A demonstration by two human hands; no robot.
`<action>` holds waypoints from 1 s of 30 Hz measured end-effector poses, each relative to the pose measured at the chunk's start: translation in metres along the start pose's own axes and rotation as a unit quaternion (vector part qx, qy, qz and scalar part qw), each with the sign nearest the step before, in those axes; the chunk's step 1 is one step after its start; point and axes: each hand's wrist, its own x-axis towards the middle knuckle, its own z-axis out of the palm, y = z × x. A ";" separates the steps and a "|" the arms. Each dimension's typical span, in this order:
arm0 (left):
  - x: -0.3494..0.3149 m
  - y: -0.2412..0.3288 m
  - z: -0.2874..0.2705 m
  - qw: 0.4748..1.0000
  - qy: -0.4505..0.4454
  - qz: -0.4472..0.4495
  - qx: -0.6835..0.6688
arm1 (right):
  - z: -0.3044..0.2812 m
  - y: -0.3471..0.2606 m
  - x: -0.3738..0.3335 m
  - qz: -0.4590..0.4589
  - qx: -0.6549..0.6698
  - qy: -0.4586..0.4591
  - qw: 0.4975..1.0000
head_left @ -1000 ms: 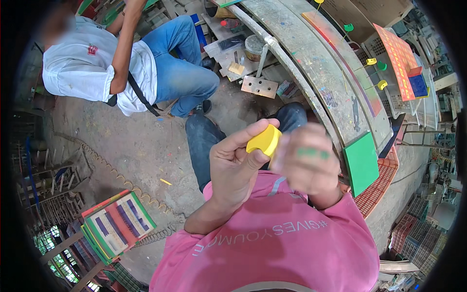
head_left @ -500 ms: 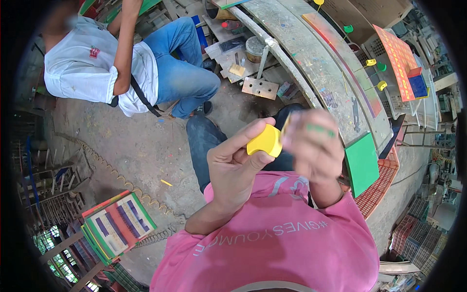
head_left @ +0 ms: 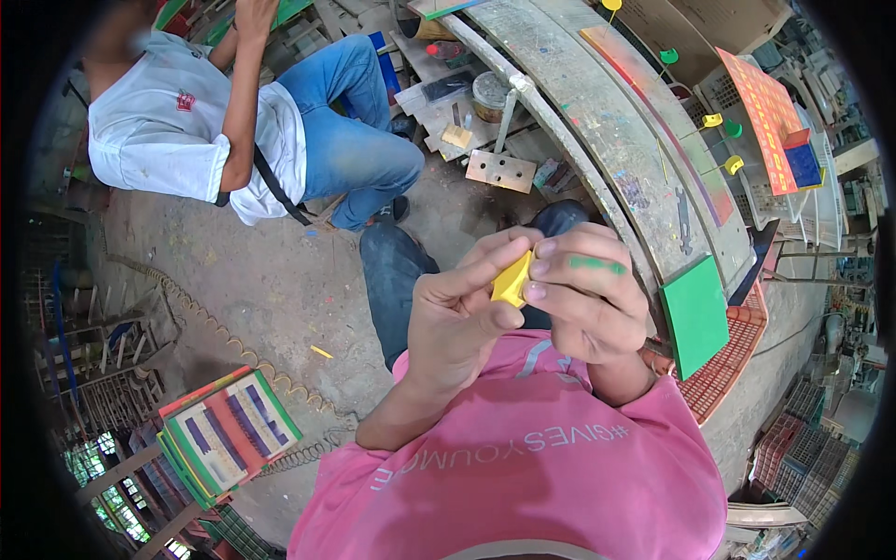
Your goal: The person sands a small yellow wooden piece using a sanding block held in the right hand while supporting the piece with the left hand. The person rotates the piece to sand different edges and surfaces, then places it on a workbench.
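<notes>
1. Blurred and a little apart from the yellow block (head_left: 511, 281) half a second ago, the right hand (head_left: 595, 297) now meets its right side.
2. Broad face showing before, the block now appears narrower, turned in the left hand (head_left: 455, 315).
3. It sits just right of centre in the frame, held up above the pink shirt (head_left: 523, 467).
4. Left hand: clamped on the block, forefinger along its top, thumb at its lower edge, the gap between them only as wide as the block.
5. Right hand: fingers bent and close together, tips at the block's right edge, green paint across one finger. Whether they grip the block or something thin against it, I cannot tell.
6. Right of the hands, a green panel (head_left: 694, 315) leans over a red crate (head_left: 735, 357).
7. Upper right: a paint-specked bench (head_left: 569, 84) bears a wrench (head_left: 682, 219); beyond it, yellow and green pieces (head_left: 733, 164) stand on thin sticks near an orange sheet (head_left: 758, 117).
8. Upper left: a co-worker (head_left: 163, 135) in a white shirt sits with raised arms.
9. Lower left: a stack of boards (head_left: 217, 420) beside a coiled hose (head_left: 220, 332).
</notes>
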 end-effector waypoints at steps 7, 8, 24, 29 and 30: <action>0.001 -0.001 -0.003 1.000 -0.005 0.013 0.008 | -0.005 0.006 0.004 0.009 -0.022 0.002 1.000; 0.002 -0.002 -0.002 1.000 -0.001 0.019 0.013 | -0.006 0.002 0.006 -0.005 -0.007 -0.019 1.000; 0.004 0.000 -0.007 0.995 -0.004 0.056 0.079 | -0.011 0.000 0.015 -0.056 0.008 -0.062 0.996; 0.005 0.002 -0.007 0.995 -0.027 0.071 0.062 | -0.012 0.010 0.018 -0.018 -0.011 -0.053 0.998; 0.006 0.002 -0.007 0.995 -0.031 0.075 0.059 | -0.014 0.007 0.017 -0.011 -0.010 -0.066 0.998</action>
